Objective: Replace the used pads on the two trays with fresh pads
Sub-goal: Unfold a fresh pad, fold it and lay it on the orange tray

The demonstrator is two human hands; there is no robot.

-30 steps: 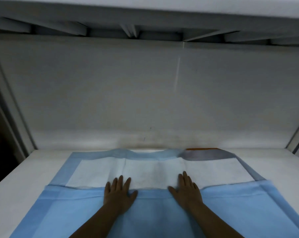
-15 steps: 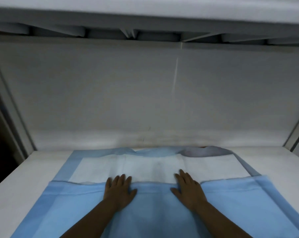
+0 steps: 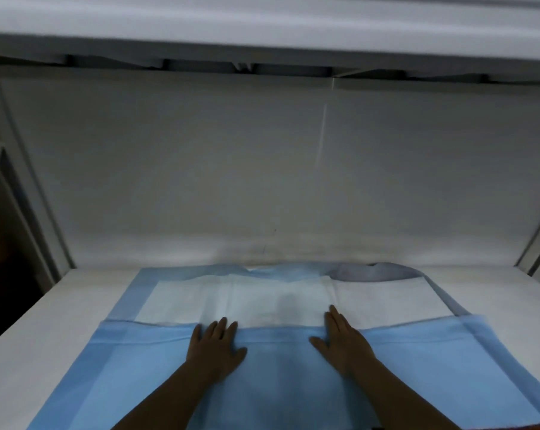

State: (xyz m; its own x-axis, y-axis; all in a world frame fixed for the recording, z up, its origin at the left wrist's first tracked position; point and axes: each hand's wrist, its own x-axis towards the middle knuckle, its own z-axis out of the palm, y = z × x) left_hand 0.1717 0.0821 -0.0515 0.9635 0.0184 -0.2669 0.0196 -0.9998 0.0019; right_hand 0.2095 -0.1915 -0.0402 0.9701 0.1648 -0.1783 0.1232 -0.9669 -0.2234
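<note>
A large pad [image 3: 262, 302] with a white middle and blue border lies on the white tray floor [image 3: 61, 330]. Its near half is folded over, blue backing [image 3: 417, 361] up, so the fold edge runs left to right across the pad. My left hand [image 3: 214, 349] and my right hand [image 3: 343, 342] both rest flat on that blue fold, fingers straight and pointing away from me, fingertips at the fold edge. At the pad's far right corner a greyish crumpled part [image 3: 371, 271] bunches against the back wall.
The tray sits inside a white compartment with a back wall [image 3: 262, 181] close behind the pad and a shelf or ceiling [image 3: 262, 23] overhead. Frame posts stand at the left [image 3: 36, 212] and right [image 3: 538, 243]. Bare tray floor lies on both sides of the pad.
Both hands have slid the blue fold a little farther from me over the white middle; the far edge of the pad has bunched more against the back wall.
</note>
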